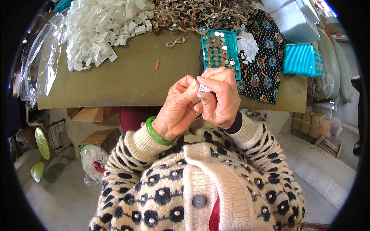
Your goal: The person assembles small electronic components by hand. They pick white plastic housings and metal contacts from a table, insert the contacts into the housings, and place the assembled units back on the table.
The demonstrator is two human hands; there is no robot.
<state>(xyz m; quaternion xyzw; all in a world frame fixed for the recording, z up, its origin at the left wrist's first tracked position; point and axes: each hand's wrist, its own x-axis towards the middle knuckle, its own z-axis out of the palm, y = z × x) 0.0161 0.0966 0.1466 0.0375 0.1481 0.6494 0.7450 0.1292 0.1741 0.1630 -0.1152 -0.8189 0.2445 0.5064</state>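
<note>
My left hand (176, 107) and my right hand (222, 98) meet above the near edge of the table, fingertips touching. Between them is a small white plastic piece (204, 89), pinched by thumb and fingers of both hands and largely covered by them. A green bangle circles my left wrist, a black band my right. Just beyond my right hand lies a teal tray (232, 41) with rows of round, coin-like discs, some brassy and some silvery. Small white pieces (248, 47) are heaped to its right on a dark patterned cloth (266, 79).
White plastic casings (92, 34) are piled at the far left beside clear plastic sheeting (42, 57). Tangled coiled wires (192, 15) fill the back. One loose coil (175, 42) and an orange strip (157, 64) lie mid-table. Teal trays (302, 59) are stacked at right.
</note>
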